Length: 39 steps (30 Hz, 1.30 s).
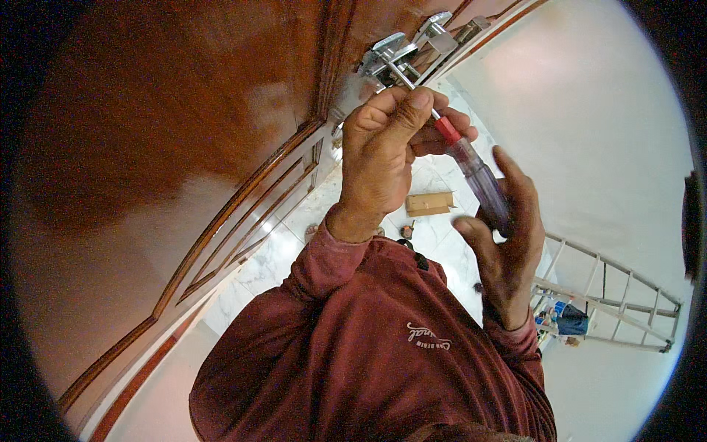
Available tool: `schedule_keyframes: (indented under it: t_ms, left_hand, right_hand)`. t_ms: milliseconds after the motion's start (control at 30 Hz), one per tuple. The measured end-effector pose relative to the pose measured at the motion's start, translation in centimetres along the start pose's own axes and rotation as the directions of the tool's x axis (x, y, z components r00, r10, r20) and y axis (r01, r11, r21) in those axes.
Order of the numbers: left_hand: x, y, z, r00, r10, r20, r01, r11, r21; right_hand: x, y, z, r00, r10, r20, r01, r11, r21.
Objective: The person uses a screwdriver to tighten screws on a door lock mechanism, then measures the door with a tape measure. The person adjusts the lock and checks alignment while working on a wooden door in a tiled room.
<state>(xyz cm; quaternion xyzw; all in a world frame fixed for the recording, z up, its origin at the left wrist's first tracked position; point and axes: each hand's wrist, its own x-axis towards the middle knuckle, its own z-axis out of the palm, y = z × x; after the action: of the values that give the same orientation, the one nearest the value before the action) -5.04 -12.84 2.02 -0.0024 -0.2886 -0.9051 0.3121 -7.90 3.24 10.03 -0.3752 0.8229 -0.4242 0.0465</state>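
Fingers (412, 99) of the left hand (379, 166) pinch the thin metal shaft of a screwdriver (471, 173) near its red collar, while the right hand (508, 243) curls loosely around the clear, smooth handle at four o'clock from it. Its tip meets a shiny chrome door handle (390, 55) at twelve o'clock, fixed to a glossy reddish-brown panelled wooden door (184, 147). Below lie a marble floor (272, 258), a flat cardboard box (429, 203) whose contents cannot be seen, and a metal ladder (611, 295) at four o'clock.
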Motion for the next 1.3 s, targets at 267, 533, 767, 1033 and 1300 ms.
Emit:
schedule_keyframes:
  t_ms: [267, 533, 767, 1033, 1300]
  left_hand:
    - [0.0, 0.3, 0.5, 0.998, -0.056, -0.025, 0.054, 0.996, -0.073]
    - [0.0, 0.4, 0.5, 0.999, 0.003, -0.034, -0.007, 0.992, -0.125]
    - [-1.3, 1.0, -0.9, 0.978, 0.085, -0.192, -0.056, 0.987, 0.149]
    - [-4.1, 1.9, 0.2, 0.991, 0.110, 0.077, -0.131, 0.918, 0.375]
    - [-10.1, 3.0, -5.8, 0.967, 0.222, -0.128, -0.056, 0.669, 0.742]
  right_hand:
    - [-0.2, 1.2, 0.9, 0.925, -0.375, -0.052, 0.333, 0.871, -0.360]
    - [0.0, -0.4, 1.4, 0.996, 0.077, 0.034, -0.075, 0.996, -0.038]
    - [0.1, 0.2, 0.3, 0.987, 0.133, 0.093, -0.155, 0.943, 0.294]
    - [0.0, 2.9, 4.1, 0.951, -0.149, 0.272, 0.127, 0.987, 0.094]
    - [8.0, -2.7, 5.6, 0.562, -0.809, -0.173, 0.580, 0.535, -0.614]
